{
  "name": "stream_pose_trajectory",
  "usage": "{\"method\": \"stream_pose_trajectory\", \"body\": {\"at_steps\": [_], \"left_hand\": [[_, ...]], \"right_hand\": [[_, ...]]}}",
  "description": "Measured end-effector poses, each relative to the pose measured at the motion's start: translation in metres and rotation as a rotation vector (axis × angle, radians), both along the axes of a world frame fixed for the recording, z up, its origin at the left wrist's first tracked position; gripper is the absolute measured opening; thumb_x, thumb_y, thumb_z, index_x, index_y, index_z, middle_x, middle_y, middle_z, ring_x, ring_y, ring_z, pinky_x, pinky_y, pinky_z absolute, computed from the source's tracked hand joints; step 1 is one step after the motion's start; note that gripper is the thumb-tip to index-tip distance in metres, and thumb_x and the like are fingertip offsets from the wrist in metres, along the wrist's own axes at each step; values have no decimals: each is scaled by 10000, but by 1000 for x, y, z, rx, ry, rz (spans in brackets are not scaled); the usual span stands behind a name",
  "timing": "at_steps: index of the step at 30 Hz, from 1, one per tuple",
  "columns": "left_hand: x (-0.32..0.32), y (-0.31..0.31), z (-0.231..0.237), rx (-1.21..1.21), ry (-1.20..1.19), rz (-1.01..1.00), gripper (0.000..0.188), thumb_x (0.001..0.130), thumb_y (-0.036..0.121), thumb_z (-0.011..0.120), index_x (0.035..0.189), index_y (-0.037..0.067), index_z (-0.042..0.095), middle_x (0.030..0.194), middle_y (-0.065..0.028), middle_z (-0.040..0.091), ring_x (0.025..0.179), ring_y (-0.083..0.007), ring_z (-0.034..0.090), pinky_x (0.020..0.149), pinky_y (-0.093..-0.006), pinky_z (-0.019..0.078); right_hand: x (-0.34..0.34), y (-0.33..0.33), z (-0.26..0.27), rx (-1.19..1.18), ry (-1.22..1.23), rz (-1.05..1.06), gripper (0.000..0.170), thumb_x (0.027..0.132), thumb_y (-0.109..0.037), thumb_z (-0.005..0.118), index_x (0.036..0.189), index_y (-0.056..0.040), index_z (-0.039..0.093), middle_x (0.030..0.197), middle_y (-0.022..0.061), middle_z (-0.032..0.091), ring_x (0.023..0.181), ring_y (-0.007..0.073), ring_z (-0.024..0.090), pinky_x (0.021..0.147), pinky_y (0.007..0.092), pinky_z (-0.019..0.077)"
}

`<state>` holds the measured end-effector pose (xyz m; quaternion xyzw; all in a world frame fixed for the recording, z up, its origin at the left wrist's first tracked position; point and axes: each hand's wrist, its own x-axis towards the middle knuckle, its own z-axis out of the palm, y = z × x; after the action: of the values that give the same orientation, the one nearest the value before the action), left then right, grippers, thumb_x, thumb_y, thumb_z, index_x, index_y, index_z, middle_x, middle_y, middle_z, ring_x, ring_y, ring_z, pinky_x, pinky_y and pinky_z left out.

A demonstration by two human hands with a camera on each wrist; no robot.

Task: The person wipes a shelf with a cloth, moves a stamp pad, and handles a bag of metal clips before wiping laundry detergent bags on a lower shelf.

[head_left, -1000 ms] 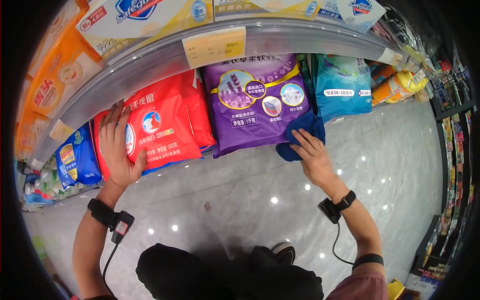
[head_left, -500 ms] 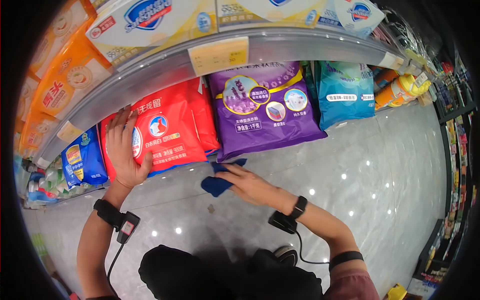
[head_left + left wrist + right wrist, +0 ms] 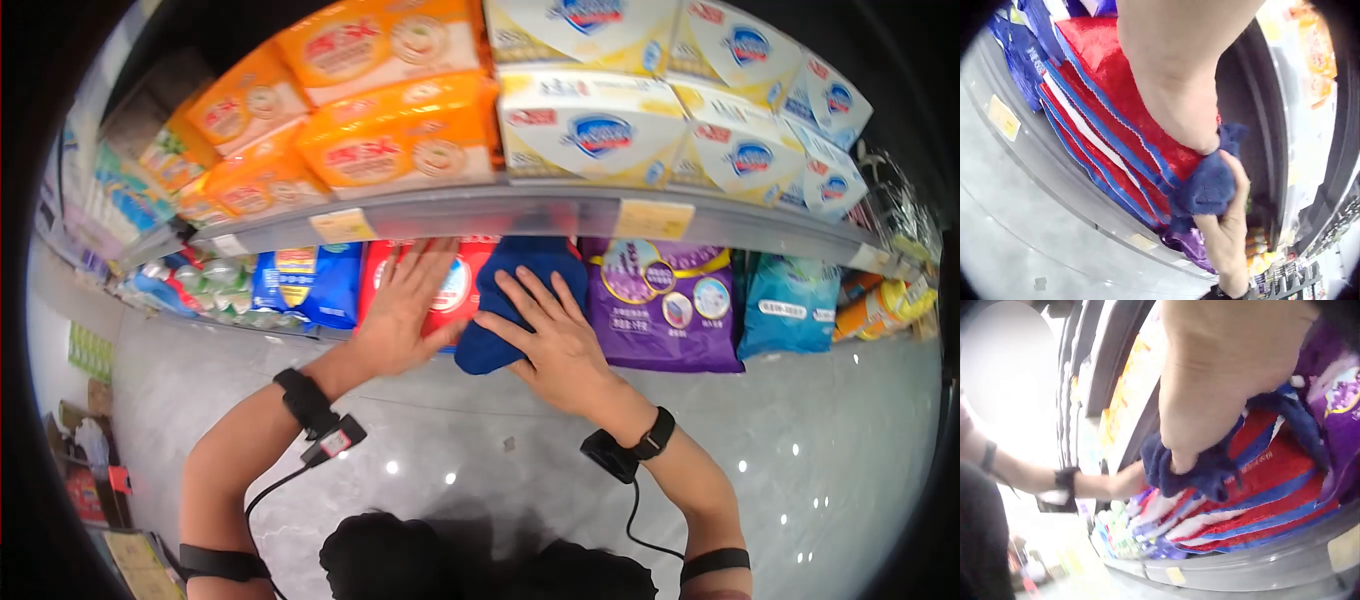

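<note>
In the head view my left hand (image 3: 405, 310) rests with fingers straight on a red bag of washing powder (image 3: 452, 290). Beside it, my right hand (image 3: 555, 350) holds a dark blue cloth (image 3: 545, 262) against the red bags, its fingers spread over the fabric. The left wrist view has the cloth (image 3: 1207, 187) bunched between the right thumb and fingers, at the end of the row of red bags (image 3: 1110, 119). A purple bag of washing powder (image 3: 670, 335) lies just right of the right hand.
Above runs a shelf edge with price tags (image 3: 655, 218), carrying orange soap packs (image 3: 390, 150) and white soap boxes (image 3: 590, 130). A blue bag (image 3: 310, 290) is to the left, a teal bag (image 3: 790, 305) to the right. Grey floor (image 3: 420, 430) lies below.
My right hand has carried the cloth left, from the purple bag past its lower edge and up onto the red bags. The left hand stays on the red bag while the head view has shifted.
</note>
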<state>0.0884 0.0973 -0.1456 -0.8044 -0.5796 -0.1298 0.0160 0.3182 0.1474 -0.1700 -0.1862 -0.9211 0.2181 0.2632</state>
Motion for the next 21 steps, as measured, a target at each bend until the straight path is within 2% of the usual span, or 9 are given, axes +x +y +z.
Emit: {"method": "stream_pose_trajectory", "body": {"at_steps": [3, 5, 7, 9, 10, 12, 18, 20, 21], "left_hand": [[-17, -66, 22, -335, -201, -98, 804, 712, 184, 687, 1387, 34, 277, 1422, -175, 305, 1305, -355, 293, 1066, -474, 240], [-35, -139, 30, -710, -338, -57, 643, 784, 252, 667, 1327, 35, 402, 1278, -186, 492, 1173, -342, 475, 975, -387, 396], [-31, -203, 65, -1238, -447, 166, 484, 916, 379, 501, 1276, 55, 489, 1190, -187, 566, 1143, -259, 518, 968, -339, 396], [-29, -268, 69, -1674, -966, 868, 605, 966, 490, 259, 1328, 34, 421, 1272, -112, 520, 1195, -194, 456, 1026, -302, 323], [-7, -281, 83, -1513, -1287, 1098, 649, 959, 516, 227, 1353, 23, 372, 1296, -97, 493, 1209, -199, 440, 1039, -299, 305], [-2, -321, 78, -1181, -1841, 1274, 592, 965, 461, 283, 1336, 9, 373, 1275, -116, 505, 1188, -203, 458, 1040, -307, 308], [-13, -395, 108, -609, -2087, 1335, 485, 960, 378, 339, 1206, -15, 481, 1159, -146, 569, 1094, -229, 528, 1004, -334, 360], [-30, -407, 93, -569, -2030, 1290, 468, 963, 367, 329, 1185, -8, 501, 1131, -132, 584, 1073, -218, 539, 985, -340, 378], [-45, -412, 81, -605, -1820, 1203, 457, 964, 356, 326, 1181, -3, 506, 1128, -125, 584, 1074, -210, 535, 985, -338, 376]], "right_hand": [[-20, -2, 6, 106, -47, -88, 552, 723, -174, 683, 1250, -168, 519, 1408, 132, 346, 1329, 330, 257, 1082, 521, 166], [-43, 2, 7, 191, -110, 18, 540, 728, -188, 679, 1244, -172, 524, 1408, 128, 348, 1335, 321, 249, 1082, 528, 159], [-73, 6, 5, 340, -219, 148, 485, 755, -225, 647, 1226, -189, 537, 1406, 116, 359, 1349, 297, 230, 1084, 545, 127], [-107, 7, 0, 380, -238, 192, 471, 761, -235, 636, 1221, -196, 541, 1402, 115, 366, 1349, 295, 229, 1086, 545, 118], [-123, 7, -2, 423, -277, 210, 457, 768, -244, 626, 1216, -203, 544, 1398, 114, 372, 1349, 294, 229, 1088, 546, 109], [-148, 3, -3, 421, -253, 235, 446, 768, -256, 618, 1207, -219, 549, 1398, 111, 376, 1346, 290, 236, 1090, 540, 105], [-145, 4, -1, 372, -212, 232, 398, 787, -183, 576, 1184, -171, 558, 1326, 143, 442, 1290, 303, 328, 1073, 508, 171], [-147, 4, -5, 388, -190, 237, 392, 784, -148, 559, 1176, -149, 557, 1305, 153, 456, 1273, 309, 348, 1069, 494, 191], [-150, 6, -7, 392, -167, 217, 387, 781, -113, 541, 1168, -126, 557, 1283, 164, 471, 1256, 315, 367, 1065, 481, 211]]}}
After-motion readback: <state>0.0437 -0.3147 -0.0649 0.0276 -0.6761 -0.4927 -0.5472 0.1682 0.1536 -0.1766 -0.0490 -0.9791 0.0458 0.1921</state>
